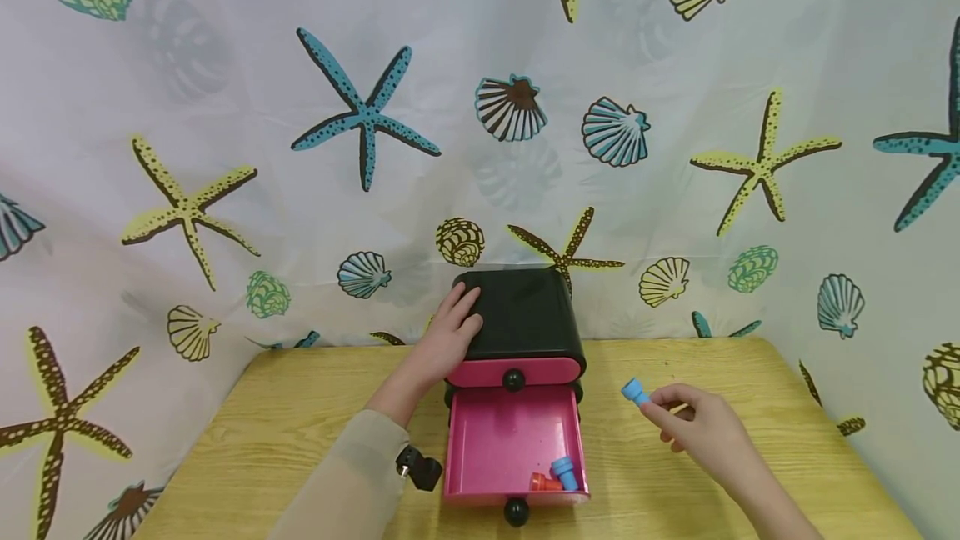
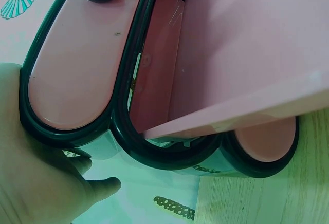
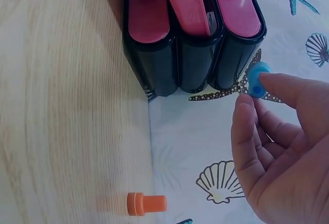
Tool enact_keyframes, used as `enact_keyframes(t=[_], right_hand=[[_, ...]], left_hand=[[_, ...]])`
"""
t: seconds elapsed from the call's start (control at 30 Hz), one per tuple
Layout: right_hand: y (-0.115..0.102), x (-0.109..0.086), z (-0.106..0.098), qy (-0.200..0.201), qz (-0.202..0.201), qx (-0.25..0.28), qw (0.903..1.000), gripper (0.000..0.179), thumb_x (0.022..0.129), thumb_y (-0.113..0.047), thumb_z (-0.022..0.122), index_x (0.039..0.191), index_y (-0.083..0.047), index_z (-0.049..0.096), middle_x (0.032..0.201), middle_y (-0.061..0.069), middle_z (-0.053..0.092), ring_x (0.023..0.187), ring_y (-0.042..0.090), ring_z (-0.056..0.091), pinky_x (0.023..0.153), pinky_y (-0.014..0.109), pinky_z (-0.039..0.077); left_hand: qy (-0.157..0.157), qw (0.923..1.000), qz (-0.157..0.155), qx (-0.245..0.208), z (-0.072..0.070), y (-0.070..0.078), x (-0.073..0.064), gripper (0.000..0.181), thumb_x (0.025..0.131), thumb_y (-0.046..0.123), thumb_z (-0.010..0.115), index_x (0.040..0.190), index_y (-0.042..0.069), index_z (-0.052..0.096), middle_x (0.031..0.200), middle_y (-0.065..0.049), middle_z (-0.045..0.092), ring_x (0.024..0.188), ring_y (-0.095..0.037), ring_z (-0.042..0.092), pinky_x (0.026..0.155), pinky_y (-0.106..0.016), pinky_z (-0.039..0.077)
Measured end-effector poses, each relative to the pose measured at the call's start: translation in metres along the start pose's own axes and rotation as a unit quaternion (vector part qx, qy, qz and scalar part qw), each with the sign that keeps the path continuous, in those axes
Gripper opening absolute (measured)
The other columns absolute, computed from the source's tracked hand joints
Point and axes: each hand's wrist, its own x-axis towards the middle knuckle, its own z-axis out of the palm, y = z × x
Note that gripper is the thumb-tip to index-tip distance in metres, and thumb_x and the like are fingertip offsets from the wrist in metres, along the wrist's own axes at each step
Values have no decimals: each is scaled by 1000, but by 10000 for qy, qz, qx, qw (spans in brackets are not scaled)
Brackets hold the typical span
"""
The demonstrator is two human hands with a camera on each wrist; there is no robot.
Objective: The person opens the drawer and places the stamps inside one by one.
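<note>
A small drawer unit point(image 1: 517, 315) with a black body and pink drawer fronts stands on the table. Its middle pink drawer point(image 1: 487, 440) is pulled out. Inside, near the front right corner, lie a blue peg point(image 1: 566, 473) with a wide head and a red peg point(image 1: 545, 482). My left hand point(image 1: 442, 340) rests on the unit's top left edge, fingers extended. To the right of the unit, my right hand point(image 1: 701, 427) pinches another blue wide-headed peg point(image 1: 634, 391) above the table, between thumb and fingertips. An orange peg point(image 3: 146, 203) stands on the wood in the right wrist view.
The wooden table point(image 1: 315, 432) is backed by a white cloth point(image 1: 420, 215) printed with starfish and shells. Black round knobs point(image 1: 516, 512) stick out from the drawer fronts. A small black device point(image 1: 420, 469) sits at my left wrist, beside the open drawer.
</note>
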Motion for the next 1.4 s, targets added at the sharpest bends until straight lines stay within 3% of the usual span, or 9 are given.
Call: enact_keyframes(t=[0.17, 0.47, 0.63, 1.0, 1.4], right_hand=[[-4, -4, 7, -39, 6, 69, 10000, 39, 102, -41, 81, 120, -7, 78, 82, 3, 70, 74, 23, 68, 69, 40, 62], [-15, -12, 23, -51, -71, 130, 9999, 30, 101, -33, 84, 115, -8, 79, 83, 3, 69, 76, 25, 68, 67, 38, 61], [-21, -16, 33, -39, -167, 98, 9998, 26, 100, -30, 86, 112, -9, 79, 86, 2, 70, 75, 25, 68, 64, 35, 60], [-31, -17, 53, -107, -103, -108, 9998, 22, 98, -30, 87, 110, -13, 80, 91, -2, 69, 74, 18, 63, 62, 31, 57], [-44, -16, 79, -333, -498, -642, 9961, 16, 96, -31, 89, 105, -21, 82, 95, -6, 68, 83, 16, 61, 70, 27, 55]], left_hand=[[7, 10000, 52, -23, 0, -2, 2, 64, 117, 33, 40, 177, 12, 28, 185, -13, 5, 169, -40, 4, 131, -67, 14], [-88, 10000, 36, 1, 0, -14, 8, 66, 117, 40, 40, 178, 18, 27, 186, -6, 3, 170, -34, 2, 132, -64, 13], [-87, 9999, -33, 54, 0, -10, 6, 65, 117, 38, 40, 178, 18, 26, 186, -6, 3, 170, -34, 3, 132, -63, 13], [-103, 9999, -49, 75, 1, -17, 12, 67, 116, 41, 39, 178, 20, 27, 186, -3, 3, 170, -31, 3, 133, -61, 12], [-85, 9999, -55, 40, 1, -19, 13, 66, 116, 40, 40, 178, 22, 27, 186, -1, 3, 170, -30, 3, 133, -61, 14]])
